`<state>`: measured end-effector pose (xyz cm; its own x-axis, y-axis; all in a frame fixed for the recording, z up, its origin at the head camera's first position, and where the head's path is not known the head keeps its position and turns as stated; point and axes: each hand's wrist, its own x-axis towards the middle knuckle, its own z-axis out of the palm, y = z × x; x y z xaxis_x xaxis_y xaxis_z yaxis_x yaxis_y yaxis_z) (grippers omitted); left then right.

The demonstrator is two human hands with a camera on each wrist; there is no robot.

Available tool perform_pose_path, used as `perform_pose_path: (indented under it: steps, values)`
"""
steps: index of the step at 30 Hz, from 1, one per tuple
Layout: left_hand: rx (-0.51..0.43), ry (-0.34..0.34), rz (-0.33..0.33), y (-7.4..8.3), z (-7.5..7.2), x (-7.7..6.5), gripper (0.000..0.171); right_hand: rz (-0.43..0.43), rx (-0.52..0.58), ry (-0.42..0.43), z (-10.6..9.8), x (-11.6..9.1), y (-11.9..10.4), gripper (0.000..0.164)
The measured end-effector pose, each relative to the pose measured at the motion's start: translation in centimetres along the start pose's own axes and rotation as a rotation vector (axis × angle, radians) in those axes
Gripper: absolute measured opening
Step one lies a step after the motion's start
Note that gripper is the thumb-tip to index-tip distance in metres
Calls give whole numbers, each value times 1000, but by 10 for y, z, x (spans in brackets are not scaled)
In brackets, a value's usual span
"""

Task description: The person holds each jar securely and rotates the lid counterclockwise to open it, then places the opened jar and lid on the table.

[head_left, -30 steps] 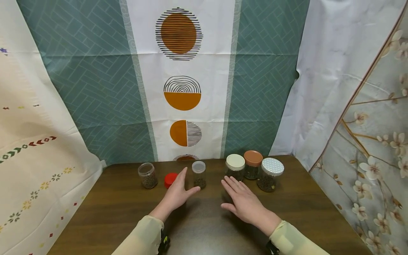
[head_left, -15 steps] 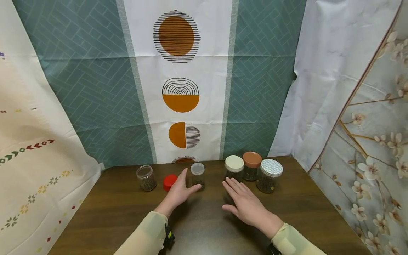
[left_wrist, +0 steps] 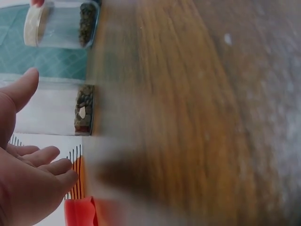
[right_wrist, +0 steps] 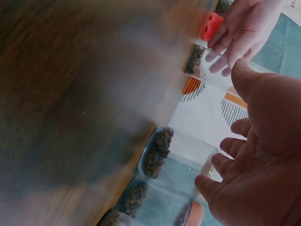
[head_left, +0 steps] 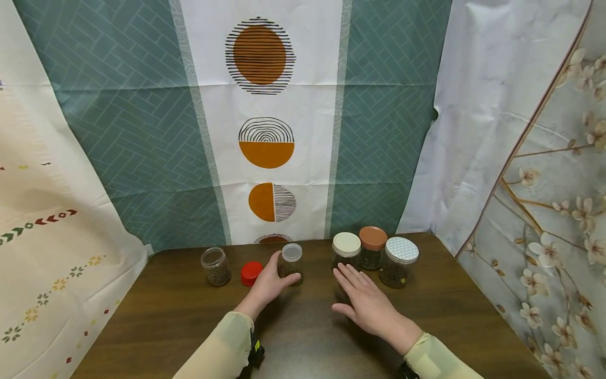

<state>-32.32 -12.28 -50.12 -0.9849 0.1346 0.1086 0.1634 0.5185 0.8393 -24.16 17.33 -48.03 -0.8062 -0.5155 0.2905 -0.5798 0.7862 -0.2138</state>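
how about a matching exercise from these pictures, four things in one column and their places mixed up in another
1. red lid
2. jar with the orange-brown lid
3. jar with the translucent lid
4. jar with the patterned lid

A. rightmost of the jars
B. inside the open curve of the left hand
C. between the leftmost jar and the left hand
D. middle of three beyond the right hand

Pairs: 1-C, 2-D, 3-B, 4-A
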Motion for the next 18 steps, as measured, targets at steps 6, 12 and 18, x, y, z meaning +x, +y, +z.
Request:
perform_pose_path:
  steps: [6, 12, 18]
  values:
    - [-41, 2, 20, 1, 4, 2, 89, 11, 16, 29, -5, -2, 2, 82]
    - [-1, 21, 55, -15, 10, 10, 85, 7, 11, 47, -3, -9, 7, 81]
    - [32, 33, 79, -38, 17, 23, 81, 40, 9, 5, -5, -13, 8, 81]
